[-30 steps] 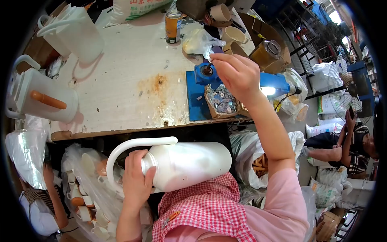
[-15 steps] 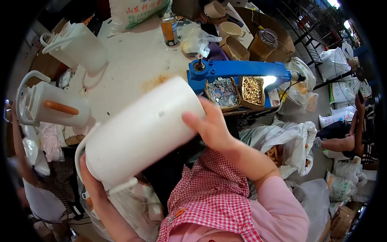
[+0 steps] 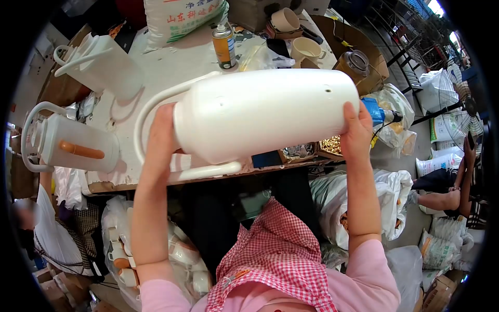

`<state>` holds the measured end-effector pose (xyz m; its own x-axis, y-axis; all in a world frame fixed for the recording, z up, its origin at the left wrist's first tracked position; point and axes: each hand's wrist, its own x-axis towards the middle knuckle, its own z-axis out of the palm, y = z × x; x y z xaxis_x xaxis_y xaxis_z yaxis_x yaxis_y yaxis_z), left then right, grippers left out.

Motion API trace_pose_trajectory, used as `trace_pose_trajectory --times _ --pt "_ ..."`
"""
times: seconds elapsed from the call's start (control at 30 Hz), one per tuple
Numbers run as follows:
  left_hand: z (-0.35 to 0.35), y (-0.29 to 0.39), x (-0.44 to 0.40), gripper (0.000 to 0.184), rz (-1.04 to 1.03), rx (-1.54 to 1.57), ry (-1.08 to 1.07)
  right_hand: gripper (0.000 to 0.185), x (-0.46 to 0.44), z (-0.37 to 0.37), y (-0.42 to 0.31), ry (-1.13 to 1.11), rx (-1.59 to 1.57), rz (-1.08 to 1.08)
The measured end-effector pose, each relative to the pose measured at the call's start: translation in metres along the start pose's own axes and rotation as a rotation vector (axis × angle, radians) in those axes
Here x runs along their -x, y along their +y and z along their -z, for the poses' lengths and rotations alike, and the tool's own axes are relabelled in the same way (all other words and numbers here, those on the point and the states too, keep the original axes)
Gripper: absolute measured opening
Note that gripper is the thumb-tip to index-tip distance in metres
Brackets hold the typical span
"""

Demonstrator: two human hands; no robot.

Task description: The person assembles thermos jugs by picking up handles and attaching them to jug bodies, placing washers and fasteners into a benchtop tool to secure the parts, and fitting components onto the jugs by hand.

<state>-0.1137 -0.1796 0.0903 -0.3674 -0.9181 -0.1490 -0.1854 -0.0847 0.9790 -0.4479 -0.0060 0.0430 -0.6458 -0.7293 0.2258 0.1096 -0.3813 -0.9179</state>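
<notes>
Head view: my left hand grasps the white jug near its handle, my right hand its base; likely light, stiff, slippery; both ends suit holding

- Left hand: fingertips mostly out of sight at the neck end of white jug.
- Jug handle: partly covered by left wrist.
- Right hand: some fingers hidden behind jug base.
- Dark spot near base: hole or mark, can't tell.
- Blue tool: mostly blocked by jug, only the end shows.
- Brass pieces: too small to make out singly, box partly covered.
- Printed sack: cut off by top edge.
- Spray can: label text unreadable.
- Person at left: blurred.
</notes>
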Motion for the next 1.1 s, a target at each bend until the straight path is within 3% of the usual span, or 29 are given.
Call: trace_pose_trajectory --times 0.27,1.1 --pt "-0.053 -0.002 -0.009 0.051 0.051 0.015 -0.081 0.038 -0.016 0.061 0.004 -0.007 0.035 -0.051" --pt "-0.068 -0.005 -0.023 0.054 0.075 -0.016 -0.140 0.039 -0.015 0.059 -0.017 0.042 0.060 -0.047"
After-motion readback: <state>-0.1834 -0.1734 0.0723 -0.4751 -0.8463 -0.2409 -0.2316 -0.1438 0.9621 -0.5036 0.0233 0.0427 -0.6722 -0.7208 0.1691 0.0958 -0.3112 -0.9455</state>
